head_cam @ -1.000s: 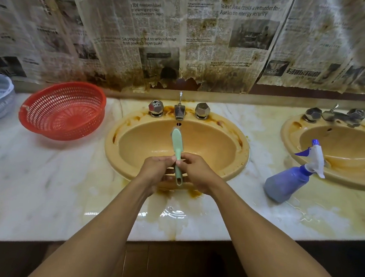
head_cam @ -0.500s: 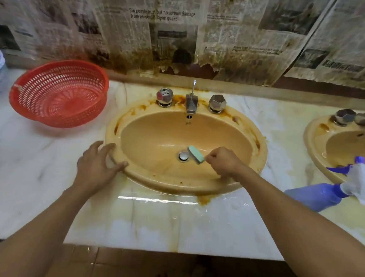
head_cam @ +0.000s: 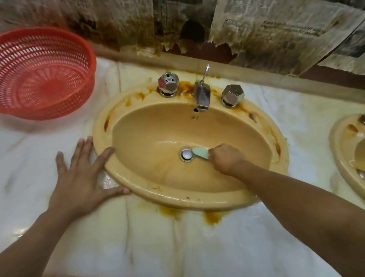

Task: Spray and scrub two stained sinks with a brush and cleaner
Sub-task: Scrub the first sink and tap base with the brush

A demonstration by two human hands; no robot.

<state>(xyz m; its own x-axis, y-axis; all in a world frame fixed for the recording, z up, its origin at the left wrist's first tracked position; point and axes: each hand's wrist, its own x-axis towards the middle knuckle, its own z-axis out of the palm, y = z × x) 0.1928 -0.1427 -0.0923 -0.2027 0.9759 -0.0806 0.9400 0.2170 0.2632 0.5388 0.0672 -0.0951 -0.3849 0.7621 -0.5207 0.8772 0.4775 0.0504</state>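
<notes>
Stained newspaper [head_cam: 262, 24] hangs torn along the wall behind a white marble countertop [head_cam: 31, 192], which carries brown stains [head_cam: 212, 217] just in front of the near sink [head_cam: 130, 178]. That sink is an oval, tan basin with rusty smears round its rim, thickest near the chrome spout [head_cam: 202, 95] and the two faceted knobs [head_cam: 168, 83] flanking it.

The right hand [head_cam: 227, 159] is down inside the basin, its fingers curled tight round the handle of a pale green brush [head_cam: 201, 153]. The handle is hidden in the fist, and only the head shows. The brush lies nearly level on the basin floor, with its long axis running left to right. Its head points left, and the tip is right at the edge of the metal drain stopper [head_cam: 186, 154] (whether it touches the metal I cannot tell).

The left hand [head_cam: 80, 178] lies flat on the countertop with its fingers spread and straight, holding nothing. Its forefinger rests on the sink's left rim, and its thumb lies along the front edge.

A red plastic basket [head_cam: 36, 72] sits on the countertop at far left, well apart from both hands. A second sink [head_cam: 337, 150], also stained, shows partly at the right edge.
</notes>
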